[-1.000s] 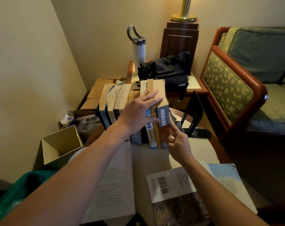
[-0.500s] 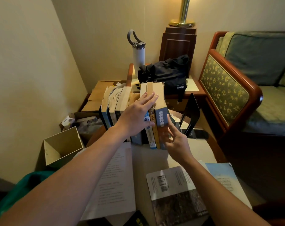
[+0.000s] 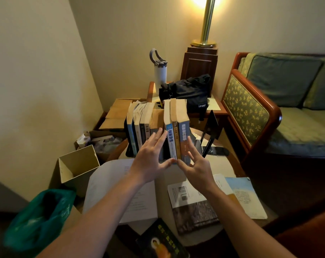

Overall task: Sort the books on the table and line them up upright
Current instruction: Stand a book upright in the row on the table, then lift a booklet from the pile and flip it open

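A row of upright books stands at the far side of the small table, spines facing me. My left hand is spread flat against the lower spines in the middle of the row. My right hand has its fingers apart against the blue-grey book at the row's right end, thumb near the base. Neither hand grips a book. A black bookend stands apart to the right. Flat on the table lie a white open booklet, a dark-covered book, a pale blue book and a dark book with an orange figure.
Behind the table a side table holds a white bottle, a black bag and a brass lamp. An armchair stands right. Open cardboard boxes and a green bag sit on the floor left.
My left hand slid down from the top of the books to their lower spines. My right hand shifted slightly and opened against the right-end book. The view tilted upward.
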A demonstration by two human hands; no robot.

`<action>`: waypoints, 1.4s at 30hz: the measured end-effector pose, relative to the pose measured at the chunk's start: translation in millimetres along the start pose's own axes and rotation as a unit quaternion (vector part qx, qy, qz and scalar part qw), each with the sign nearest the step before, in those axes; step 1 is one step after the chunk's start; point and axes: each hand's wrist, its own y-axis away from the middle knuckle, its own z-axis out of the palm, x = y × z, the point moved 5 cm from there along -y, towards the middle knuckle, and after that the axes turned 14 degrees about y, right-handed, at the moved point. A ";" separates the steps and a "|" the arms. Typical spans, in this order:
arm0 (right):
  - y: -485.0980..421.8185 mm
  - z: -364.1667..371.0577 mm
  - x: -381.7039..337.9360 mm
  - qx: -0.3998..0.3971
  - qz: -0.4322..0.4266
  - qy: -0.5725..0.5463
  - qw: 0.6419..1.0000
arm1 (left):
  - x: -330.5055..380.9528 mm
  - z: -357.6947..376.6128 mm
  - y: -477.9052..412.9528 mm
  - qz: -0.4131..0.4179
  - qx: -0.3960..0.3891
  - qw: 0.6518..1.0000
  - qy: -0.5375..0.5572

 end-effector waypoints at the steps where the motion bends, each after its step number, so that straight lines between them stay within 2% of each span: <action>1: 6.4 -1.3 -6.2 0.001 0.001 -0.014 1.000 | 0.5 -1.3 9.0 -0.007 0.000 1.000 0.012; 8: 44.0 15.4 -35.1 -0.031 0.015 -0.065 0.997 | -15.5 -23.1 82.2 -0.091 0.036 0.993 0.065; 20: 75.9 117.0 -47.0 -0.193 0.095 -0.004 0.977 | -103.1 -43.2 178.8 -0.314 0.032 0.947 0.063; 24: 78.0 142.2 -49.5 -0.246 0.097 0.017 0.964 | -129.6 -36.9 196.0 -0.365 0.005 0.928 0.079; 28: 75.4 160.0 -52.1 -0.283 0.080 0.050 0.955 | -150.2 -33.3 203.0 -0.391 0.009 0.914 0.109; 37: 62.7 174.3 -47.6 -0.288 0.050 0.095 0.952 | -193.9 -28.4 215.0 -0.508 0.085 0.820 0.251; 42: 62.4 176.4 -43.6 -0.280 0.037 0.113 0.952 | -243.3 -11.0 238.9 -0.548 0.098 0.736 0.385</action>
